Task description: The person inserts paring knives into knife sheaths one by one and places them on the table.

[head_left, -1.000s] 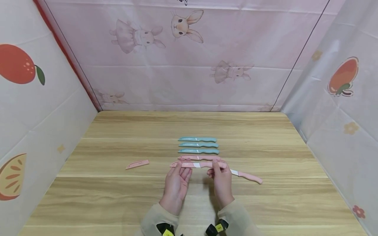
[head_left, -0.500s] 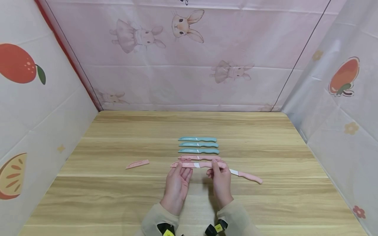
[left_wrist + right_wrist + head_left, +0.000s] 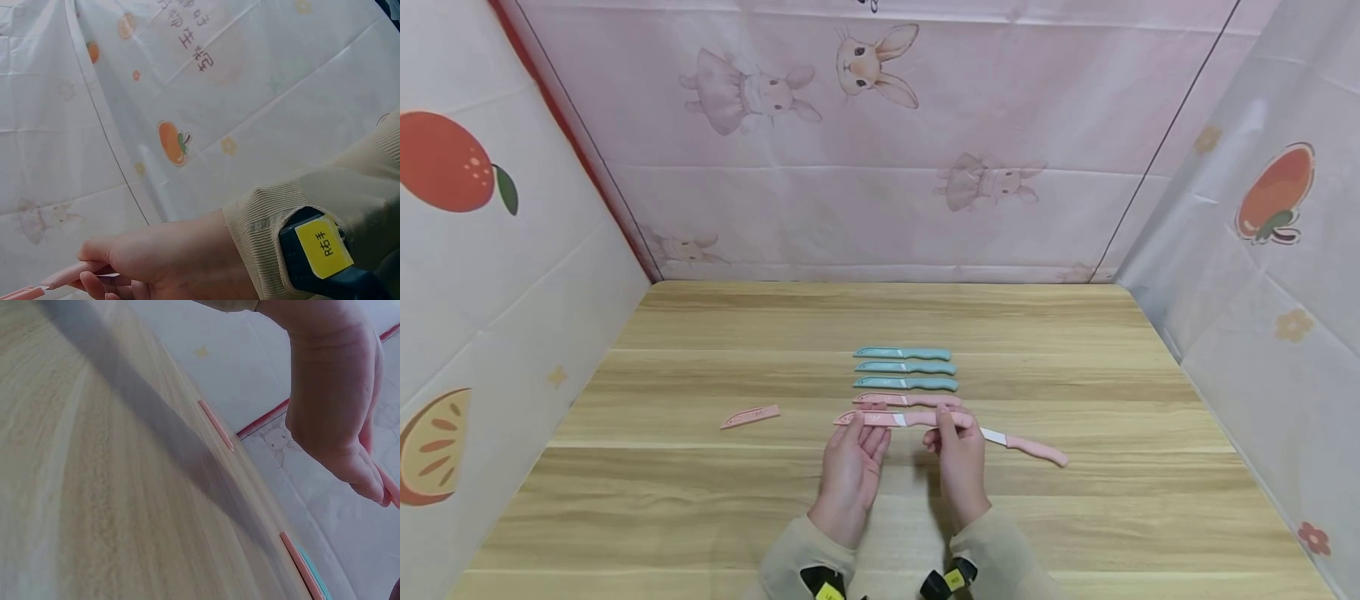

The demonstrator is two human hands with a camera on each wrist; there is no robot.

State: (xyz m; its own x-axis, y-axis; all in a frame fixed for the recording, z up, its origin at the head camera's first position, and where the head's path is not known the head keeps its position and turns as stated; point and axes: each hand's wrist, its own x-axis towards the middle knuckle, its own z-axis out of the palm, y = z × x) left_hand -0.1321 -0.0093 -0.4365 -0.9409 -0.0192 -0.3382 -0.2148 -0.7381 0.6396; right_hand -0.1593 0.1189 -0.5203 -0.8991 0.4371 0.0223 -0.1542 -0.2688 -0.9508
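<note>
Both hands hold up a pink paring knife (image 3: pixel 917 419) level above the table. My left hand (image 3: pixel 847 479) pinches its pink blade sheath (image 3: pixel 880 418) between thumb and fingers, palm turned up. The handle's end is pinched by my right hand (image 3: pixel 962 471); the left wrist view also shows this hand (image 3: pixel 169 256). A short white strip of blade shows between sheath and handle. To the right lies an unsheathed pink knife (image 3: pixel 1036 451), its blade partly hidden behind my right hand. A loose pink sheath (image 3: pixel 751 417) lies on the left.
Just beyond the held knife lies a sheathed pink knife (image 3: pixel 932 401). Three sheathed blue knives (image 3: pixel 928 367) are lined up parallel behind it on the wooden table (image 3: pixel 700 517). Printed cloth walls (image 3: pixel 880 217) stand at the back and both sides.
</note>
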